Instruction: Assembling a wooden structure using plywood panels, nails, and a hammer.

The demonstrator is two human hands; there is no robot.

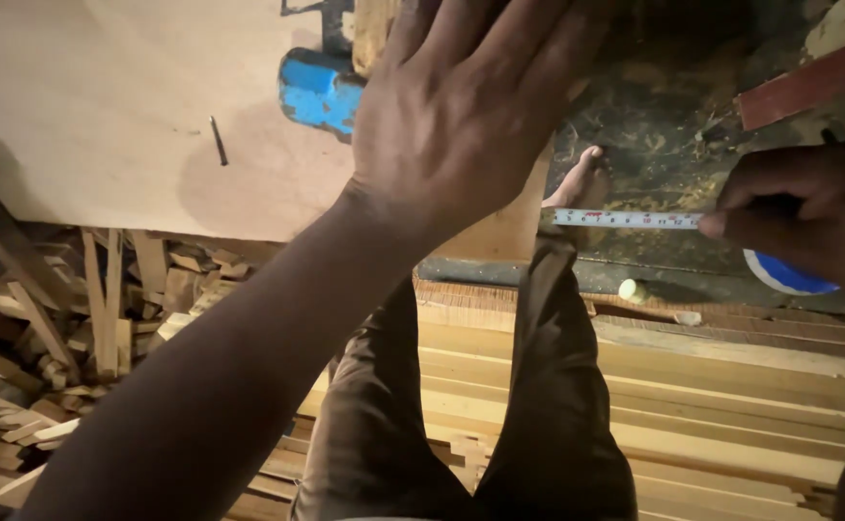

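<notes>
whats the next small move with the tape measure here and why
Probably draw the tape measure blade further left onto the plywood sheet. The right hand holds the case out to the side, the blade's free end hangs off the board's edge, and the left hand lies flat near that edge.

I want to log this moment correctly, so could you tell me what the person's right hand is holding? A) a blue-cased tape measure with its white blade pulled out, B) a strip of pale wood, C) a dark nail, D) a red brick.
A: the right hand grips a blue-cased tape measure, its white blade drawn out leftward toward the edge of the pale plywood sheet, which the left hand lies flat over.
</notes>
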